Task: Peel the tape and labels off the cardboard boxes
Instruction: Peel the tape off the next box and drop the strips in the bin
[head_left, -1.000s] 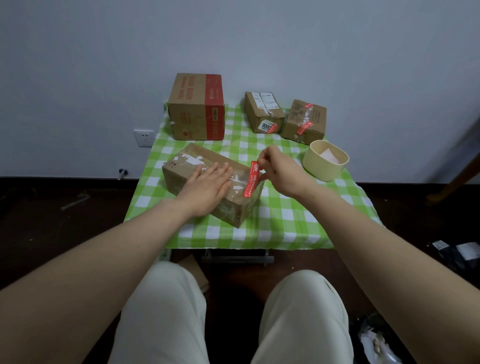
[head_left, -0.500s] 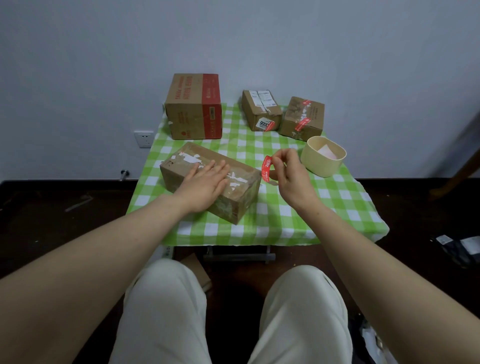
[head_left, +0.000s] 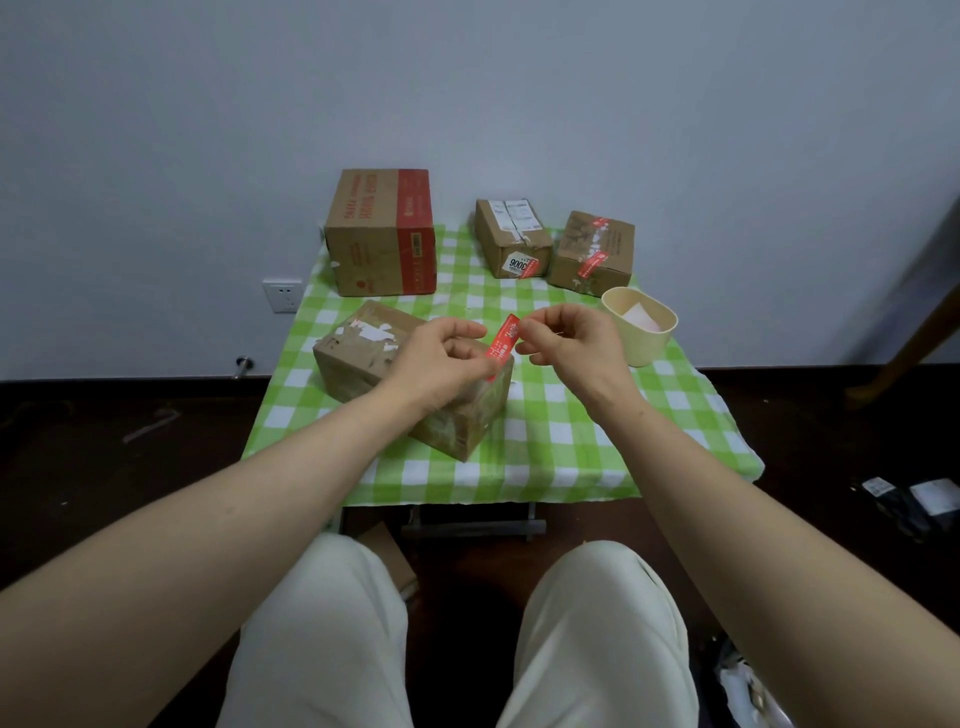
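Nearly upright, the red label leans rightward.

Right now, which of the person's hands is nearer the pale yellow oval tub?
The right hand. It is just left of the pale yellow oval tub, pinching the red paper label strip; the left hand pinches the strip's other end, farther off, over the brown cardboard box.

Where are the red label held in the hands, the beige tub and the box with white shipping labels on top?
red label (head_left: 503, 342): head view, middle of the strip.
beige tub (head_left: 647, 345): head view, outer front wall.
box with white shipping labels (head_left: 524, 261): head view, front face, on its sticker.
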